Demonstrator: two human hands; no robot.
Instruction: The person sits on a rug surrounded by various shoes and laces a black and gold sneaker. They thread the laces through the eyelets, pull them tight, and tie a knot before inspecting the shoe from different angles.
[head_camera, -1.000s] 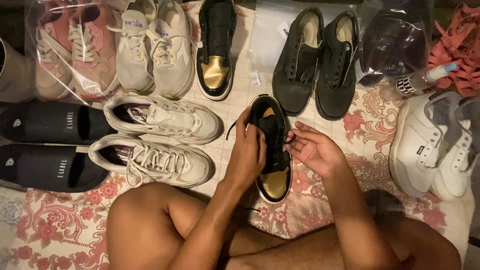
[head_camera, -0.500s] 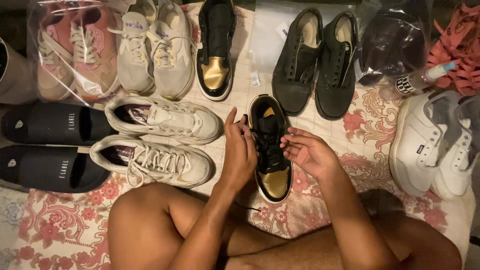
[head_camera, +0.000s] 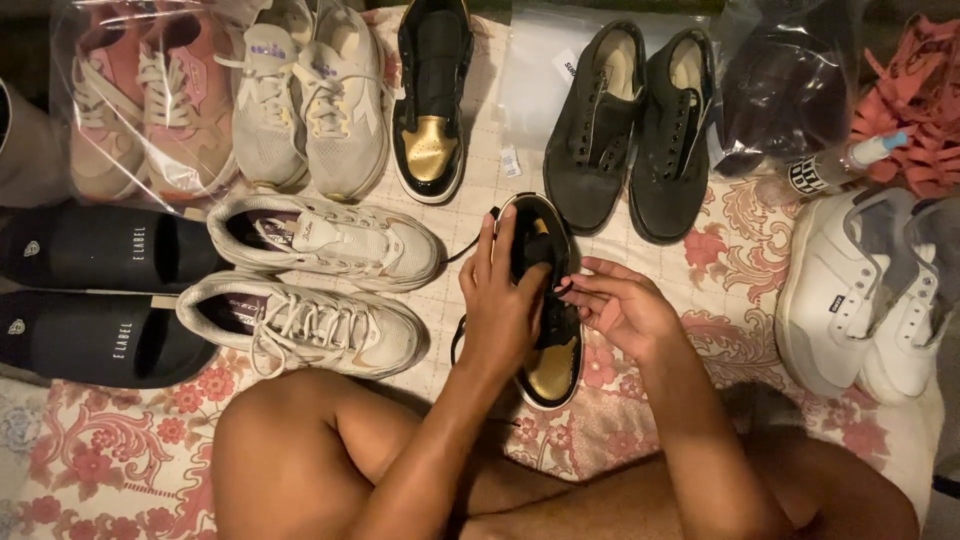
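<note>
Here, the scene reads as follows.

Work item: black and gold sneaker, lying centre on the floral cloth, gold toe cap pointing near, heel far.
Left hand: curled over the left side of the sneaker, fingers stretched up along the collar, holding it steady.
Right hand: half closed, fingertips pinched at the lace area on the right side of the sneaker; whether a lace is actually gripped cannot be told.
Loose lace: a black loop trails off the left side of the sneaker onto the cloth.
Handling, judged: light; glossy upper probably slippery, sole stiff, tongue and collar soft. Best hold is around the midfoot or heel, not the shiny toe cap.
Matching sneaker: far, centre-left, toe near, apart from the work item.
White sneakers: left of the work item, lying sideways, one nearer than the other.
Black shoes: far right of centre, side by side.
Bagged pink shoes: far left, in clear plastic.
Black slides: far left edge.
White shoes: right edge.
Spray bottle: far right, lying flat.
</note>
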